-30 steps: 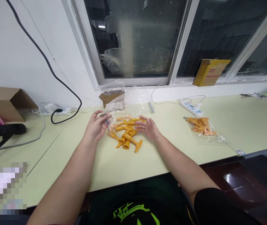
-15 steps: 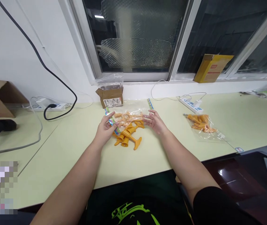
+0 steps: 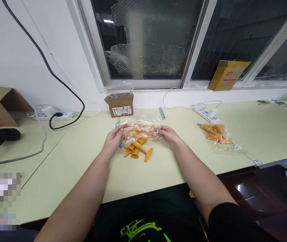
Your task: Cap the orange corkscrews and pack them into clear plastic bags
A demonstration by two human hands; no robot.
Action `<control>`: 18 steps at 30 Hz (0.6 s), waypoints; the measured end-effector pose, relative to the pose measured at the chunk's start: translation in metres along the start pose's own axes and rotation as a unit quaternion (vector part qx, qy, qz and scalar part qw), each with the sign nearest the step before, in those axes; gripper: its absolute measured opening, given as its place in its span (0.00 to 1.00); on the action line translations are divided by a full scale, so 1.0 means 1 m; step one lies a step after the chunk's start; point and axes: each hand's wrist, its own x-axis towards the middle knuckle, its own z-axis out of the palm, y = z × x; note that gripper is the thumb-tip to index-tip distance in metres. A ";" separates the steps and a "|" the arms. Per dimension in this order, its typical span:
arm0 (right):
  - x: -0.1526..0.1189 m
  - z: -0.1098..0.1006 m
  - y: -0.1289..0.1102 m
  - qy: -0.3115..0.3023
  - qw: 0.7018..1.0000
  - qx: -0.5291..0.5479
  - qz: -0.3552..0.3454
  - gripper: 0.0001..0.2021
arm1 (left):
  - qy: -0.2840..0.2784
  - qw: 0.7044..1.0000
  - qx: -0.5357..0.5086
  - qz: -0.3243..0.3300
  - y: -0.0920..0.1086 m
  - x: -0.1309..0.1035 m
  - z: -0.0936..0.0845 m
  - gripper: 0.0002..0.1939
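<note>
A clear plastic bag [image 3: 141, 129] with several orange-yellow plastic pieces inside is stretched between my two hands. My left hand [image 3: 113, 139] grips its left end, by the colourful printed header strip. At the other end, my right hand [image 3: 169, 134] pinches the film between thumb and fingers. Loose orange-yellow plastic pieces [image 3: 141, 149] lie on the table just below the bag, some with hollow cup-like ends and one with a T-shaped end. The bag hides part of that pile. Behind it lies another printed strip [image 3: 162, 113], seemingly on a flat clear bag.
To the right lies another clear bag of orange pieces [image 3: 216, 134]. A small cardboard box [image 3: 121, 107] stands by the wall. Power strips [image 3: 206, 114] and cables run along the back. A larger carton [image 3: 2, 104] and a black object [image 3: 2, 135] are at the left.
My right hand has closed on the bag's right end; its fingers were spread before. The bag has come lower and nearer, covering more of the loose pieces.
</note>
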 end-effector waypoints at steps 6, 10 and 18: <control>0.002 -0.008 -0.003 -0.004 1.000 -0.026 -0.008 0.19 | 0.001 0.999 0.022 -0.031 0.003 0.005 -0.008 0.29; 0.004 -0.016 -0.008 0.041 0.999 -0.009 -0.019 0.16 | 0.016 0.997 -0.025 -0.069 0.004 0.010 -0.021 0.34; -0.012 -0.014 -0.024 -0.044 0.997 0.052 0.035 0.23 | 0.029 0.996 -0.067 -0.052 -0.007 0.011 -0.016 0.38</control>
